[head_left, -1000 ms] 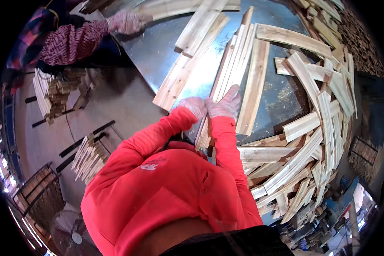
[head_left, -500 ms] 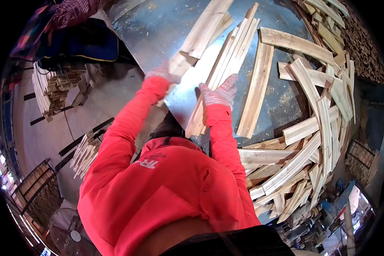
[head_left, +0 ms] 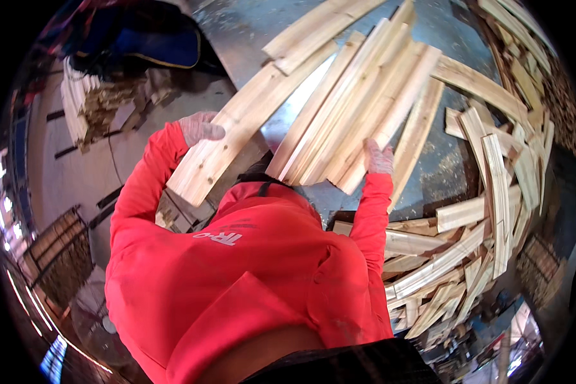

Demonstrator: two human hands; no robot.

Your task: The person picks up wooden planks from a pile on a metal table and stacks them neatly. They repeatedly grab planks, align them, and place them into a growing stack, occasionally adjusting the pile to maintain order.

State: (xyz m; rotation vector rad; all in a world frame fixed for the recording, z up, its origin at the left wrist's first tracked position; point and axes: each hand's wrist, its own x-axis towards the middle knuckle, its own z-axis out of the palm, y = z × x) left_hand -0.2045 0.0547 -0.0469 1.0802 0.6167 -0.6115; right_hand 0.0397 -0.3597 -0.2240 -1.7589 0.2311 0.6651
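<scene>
My left hand [head_left: 202,128], in a pale work glove, grips the left edge of a wooden board [head_left: 233,131], thumb on top. The board slants over the table's near left edge, its far end close to two overlapping boards [head_left: 320,29]. Side by side in front of me lies a row of narrow wooden boards [head_left: 339,105]. My right hand [head_left: 379,157], gloved too, is closed on the right edge of the rightmost board [head_left: 400,105] in that row, near its lower end; some of its fingers are hidden.
The metal table [head_left: 237,38] carries sawdust. Right of the row lies another board [head_left: 419,131], beyond it a curved plank [head_left: 483,83]. A large heap of loose boards [head_left: 441,256] curves around my right side. Stacked wood [head_left: 86,105] stands on the floor at left.
My left hand has moved left and down, with a board angled toward me. My right hand has shifted right to the row's edge. The row is wider, with more boards in it.
</scene>
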